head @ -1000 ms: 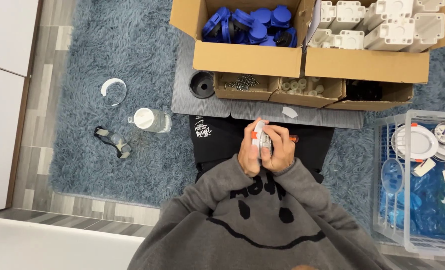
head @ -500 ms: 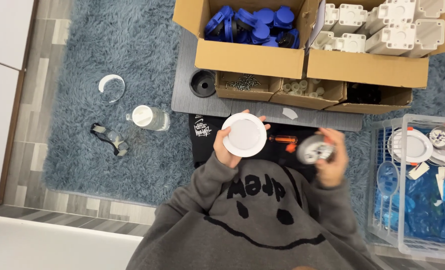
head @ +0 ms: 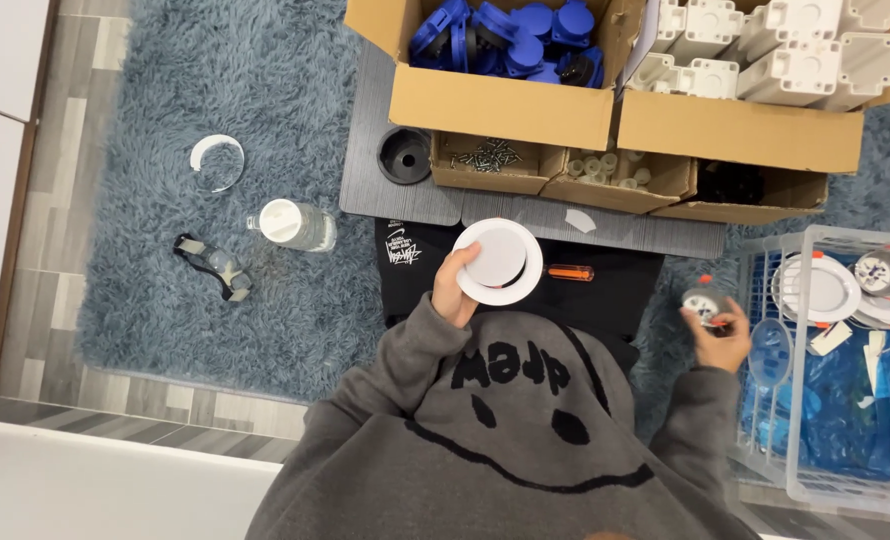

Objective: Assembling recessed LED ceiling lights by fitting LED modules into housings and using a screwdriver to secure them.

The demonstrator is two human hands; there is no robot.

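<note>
Left hand (head: 455,290) grips the round white plastic disc with a raised centre (head: 498,262), fingers curled on its left rim, flat face up toward the camera, held over the lap in front of the grey hooded sweatshirt (head: 505,430). Right hand (head: 717,335) is out wide to the right, closed on a small round silver-grey part with an orange clip (head: 703,303); its detail is blurred, so what it is I cannot tell. That part sits just beside the clear plastic crate (head: 815,488), which holds more white discs and blue plastic bags. An orange-handled screwdriver (head: 570,272) lies on the dark cloth just right of the disc. Ahead stand cardboard boxes: blue plastic pieces (head: 510,35) in one, white plastic blocks (head: 765,50) in another, loose screws (head: 480,153) in a shallow tray. On the blue shaggy rug (head: 145,250), a clear bottle with a white cap (head: 293,223) lies well to the left.
</note>
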